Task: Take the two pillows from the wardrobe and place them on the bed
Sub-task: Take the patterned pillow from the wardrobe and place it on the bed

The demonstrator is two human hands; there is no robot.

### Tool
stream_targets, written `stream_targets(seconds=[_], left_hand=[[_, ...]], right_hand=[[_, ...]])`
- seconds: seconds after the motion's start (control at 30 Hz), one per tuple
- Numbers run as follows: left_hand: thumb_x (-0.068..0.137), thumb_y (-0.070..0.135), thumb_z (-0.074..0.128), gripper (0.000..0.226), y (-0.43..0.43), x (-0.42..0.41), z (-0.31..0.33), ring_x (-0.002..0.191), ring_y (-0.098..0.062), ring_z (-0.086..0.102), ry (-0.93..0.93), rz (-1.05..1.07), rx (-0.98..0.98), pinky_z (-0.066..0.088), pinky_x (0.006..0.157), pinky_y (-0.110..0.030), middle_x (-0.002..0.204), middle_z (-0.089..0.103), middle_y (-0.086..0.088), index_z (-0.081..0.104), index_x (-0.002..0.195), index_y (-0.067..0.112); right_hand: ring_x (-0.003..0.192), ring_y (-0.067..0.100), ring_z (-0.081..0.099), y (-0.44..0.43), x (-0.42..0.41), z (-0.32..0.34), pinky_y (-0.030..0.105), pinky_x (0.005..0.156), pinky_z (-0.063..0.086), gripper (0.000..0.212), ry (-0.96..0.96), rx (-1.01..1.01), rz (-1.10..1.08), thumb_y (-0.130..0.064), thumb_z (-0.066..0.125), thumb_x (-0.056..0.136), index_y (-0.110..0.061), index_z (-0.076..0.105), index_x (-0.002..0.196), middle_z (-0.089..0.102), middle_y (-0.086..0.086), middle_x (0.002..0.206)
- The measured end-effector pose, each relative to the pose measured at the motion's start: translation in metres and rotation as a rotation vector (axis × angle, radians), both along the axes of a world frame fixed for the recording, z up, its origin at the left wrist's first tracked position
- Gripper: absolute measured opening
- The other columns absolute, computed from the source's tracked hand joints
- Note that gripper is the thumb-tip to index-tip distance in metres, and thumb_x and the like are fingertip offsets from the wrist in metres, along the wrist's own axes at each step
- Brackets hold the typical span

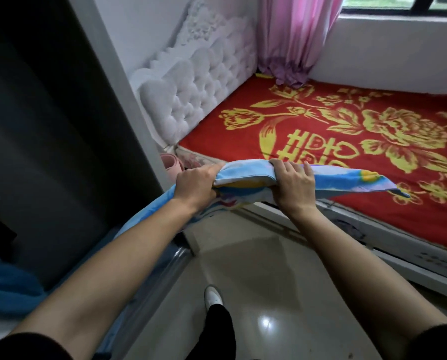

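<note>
You've got both hands clamped on the pillow (245, 178): your left hand (195, 184) squeezes its near end, your right hand (293, 181) wraps over the top a bit to the right. It's a flat, floppy thing, mostly light blue with yellow and pink patches, one corner sticking out toward 3 o'clock. It hangs in the air right over the near edge of the bed (347, 131), whose red cover has gold flowers.
</note>
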State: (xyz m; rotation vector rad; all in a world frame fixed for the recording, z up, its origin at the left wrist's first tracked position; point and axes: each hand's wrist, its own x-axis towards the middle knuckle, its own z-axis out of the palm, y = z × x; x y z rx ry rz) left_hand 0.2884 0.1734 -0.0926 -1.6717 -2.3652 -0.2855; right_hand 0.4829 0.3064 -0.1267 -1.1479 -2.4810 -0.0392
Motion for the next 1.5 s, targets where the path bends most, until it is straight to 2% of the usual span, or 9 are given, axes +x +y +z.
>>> stream_targets(seconds=[0.23,0.47,0.73,0.83,0.93,1.1,1.3,1.4,1.5], left_hand=[[0.080,0.034,0.067,0.057,0.142,-0.090,0.005,0.084,-0.021,0.069,-0.028,-0.117,0.079,0.050,0.062,-0.033,0.104,0.071,0.009,0.047,0.133,0.039],[0.083,0.034,0.064,0.059,0.263,-0.171,0.030,0.088,-0.026,0.069,-0.051,-0.171,0.152,0.052,0.062,-0.034,0.114,0.070,0.007,0.047,0.140,0.035],[0.081,0.024,0.062,0.062,0.398,-0.238,0.011,0.091,-0.029,0.068,-0.081,-0.159,0.117,0.052,0.064,-0.036,0.120,0.068,0.004,0.048,0.141,0.029],[0.079,0.034,0.046,0.061,0.459,-0.260,0.001,0.091,-0.029,0.068,-0.079,-0.157,0.116,0.050,0.064,-0.035,0.119,0.068,0.005,0.047,0.141,0.030],[0.071,0.048,0.025,0.073,0.521,-0.280,0.000,0.090,-0.029,0.068,-0.092,-0.137,0.117,0.050,0.063,-0.037,0.118,0.068,0.007,0.047,0.139,0.033],[0.082,0.032,0.060,0.057,0.616,-0.326,-0.006,0.084,-0.028,0.068,-0.084,-0.108,0.075,0.048,0.062,-0.034,0.115,0.069,0.005,0.049,0.138,0.028],[0.081,0.049,0.063,0.061,0.692,-0.394,-0.030,0.087,-0.029,0.069,-0.183,-0.084,0.087,0.054,0.066,-0.040,0.113,0.069,0.002,0.049,0.137,0.028],[0.080,0.042,0.065,0.058,0.731,-0.430,-0.048,0.091,-0.027,0.068,-0.250,-0.060,0.030,0.055,0.069,-0.039,0.111,0.069,0.002,0.050,0.135,0.030],[0.077,0.034,0.066,0.052,0.773,-0.468,-0.062,0.087,-0.030,0.067,-0.395,-0.068,-0.021,0.052,0.066,-0.037,0.098,0.071,0.000,0.055,0.128,0.033]], right_hand=[[0.110,0.030,0.064,0.128,-0.073,0.021,0.053,0.106,0.040,0.041,0.020,0.111,-0.074,-0.023,0.068,0.086,-0.022,0.057,0.125,0.071,0.002,0.110],[0.113,0.031,0.061,0.239,-0.149,0.049,0.056,0.108,0.038,0.041,0.061,0.164,-0.127,-0.015,0.064,0.086,-0.020,0.056,0.125,0.070,0.003,0.115],[0.117,0.032,0.058,0.376,-0.219,0.027,0.056,0.109,0.035,0.039,0.063,0.162,-0.120,-0.015,0.061,0.089,-0.019,0.056,0.127,0.067,0.003,0.120],[0.115,0.032,0.060,0.443,-0.247,0.012,0.056,0.109,0.036,0.039,0.066,0.159,-0.102,-0.014,0.063,0.088,-0.019,0.057,0.127,0.068,0.004,0.118],[0.115,0.032,0.059,0.511,-0.276,0.003,0.056,0.110,0.036,0.042,0.041,0.099,-0.099,-0.014,0.064,0.087,-0.020,0.056,0.128,0.068,0.003,0.119],[0.117,0.031,0.058,0.609,-0.323,-0.001,0.054,0.110,0.035,0.043,0.015,0.071,-0.090,-0.013,0.063,0.087,-0.020,0.056,0.128,0.067,0.002,0.119],[0.116,0.030,0.058,0.694,-0.395,-0.009,0.053,0.110,0.034,0.039,-0.045,0.052,-0.030,-0.016,0.062,0.088,-0.021,0.058,0.127,0.067,0.001,0.119],[0.116,0.030,0.058,0.735,-0.431,-0.018,0.050,0.107,0.035,0.040,-0.120,0.049,0.009,-0.022,0.063,0.088,-0.022,0.058,0.127,0.067,0.001,0.121],[0.119,0.029,0.057,0.775,-0.468,-0.017,0.047,0.107,0.033,0.041,-0.223,-0.002,0.001,-0.023,0.059,0.091,-0.024,0.055,0.131,0.065,0.000,0.128]])
